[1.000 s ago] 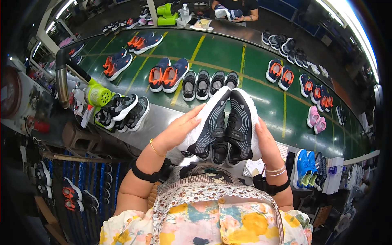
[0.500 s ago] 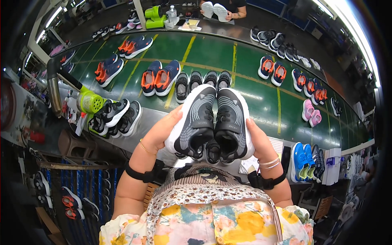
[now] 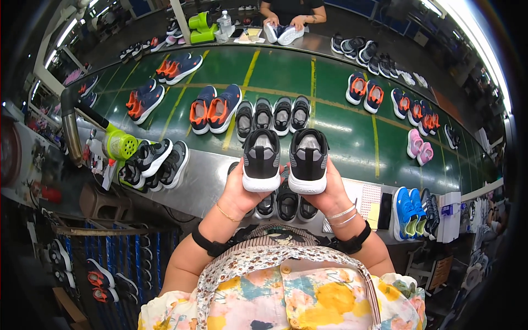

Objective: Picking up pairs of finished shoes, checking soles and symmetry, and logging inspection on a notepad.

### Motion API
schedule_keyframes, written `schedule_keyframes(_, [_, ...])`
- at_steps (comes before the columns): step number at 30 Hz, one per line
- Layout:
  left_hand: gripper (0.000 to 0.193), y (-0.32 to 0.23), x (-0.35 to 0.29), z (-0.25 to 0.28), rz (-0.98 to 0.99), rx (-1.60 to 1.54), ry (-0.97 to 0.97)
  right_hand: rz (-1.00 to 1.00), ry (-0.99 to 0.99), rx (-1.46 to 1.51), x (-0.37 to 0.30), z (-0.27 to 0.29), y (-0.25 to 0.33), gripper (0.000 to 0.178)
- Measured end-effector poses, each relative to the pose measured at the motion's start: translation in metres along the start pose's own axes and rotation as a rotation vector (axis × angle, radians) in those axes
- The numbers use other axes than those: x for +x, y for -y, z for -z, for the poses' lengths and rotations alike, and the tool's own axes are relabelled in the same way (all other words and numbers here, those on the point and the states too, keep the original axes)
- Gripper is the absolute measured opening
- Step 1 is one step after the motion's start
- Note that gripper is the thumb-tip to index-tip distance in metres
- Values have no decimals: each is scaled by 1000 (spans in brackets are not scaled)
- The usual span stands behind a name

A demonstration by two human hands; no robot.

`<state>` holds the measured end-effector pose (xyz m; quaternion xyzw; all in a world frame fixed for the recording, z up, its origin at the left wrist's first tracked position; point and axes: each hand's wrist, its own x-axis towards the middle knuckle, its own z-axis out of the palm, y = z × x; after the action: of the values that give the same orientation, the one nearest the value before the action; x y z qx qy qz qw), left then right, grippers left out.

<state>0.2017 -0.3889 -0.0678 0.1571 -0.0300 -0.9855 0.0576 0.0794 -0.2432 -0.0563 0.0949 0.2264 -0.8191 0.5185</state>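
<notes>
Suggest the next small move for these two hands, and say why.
Probably a slight tilt of both wrists, to bring the toes into view: the left hand holds one black-and-gray shoe, the right hand a similar shoe, and both heels face the camera, hiding the toes.

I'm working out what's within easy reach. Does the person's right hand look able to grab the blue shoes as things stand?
Probably not as it is: the right hand is holding a black-and-grey shoe. Otherwise the way looks fairly free, with papers lying flat between it and the blue shoes.
</notes>
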Motion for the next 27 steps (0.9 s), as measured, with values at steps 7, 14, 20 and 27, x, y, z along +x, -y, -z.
schedule_keyframes(7, [42,4,-7,-12,1,1,52,-34,2,17,0,-8,-7,44])
schedule_keyframes(14, [43,-1,-3,-4,0,-4,78,-60,-13,38,-4,-14,-12,42])
schedule_keyframes(20, [46,-4,-8,-10,7,6,82,-66,62,5,-1,-17,-16,40])
schedule_keyframes(27, [39,-16,-11,3,-251,163,81,94,132,-30,4,-2,-7,54])
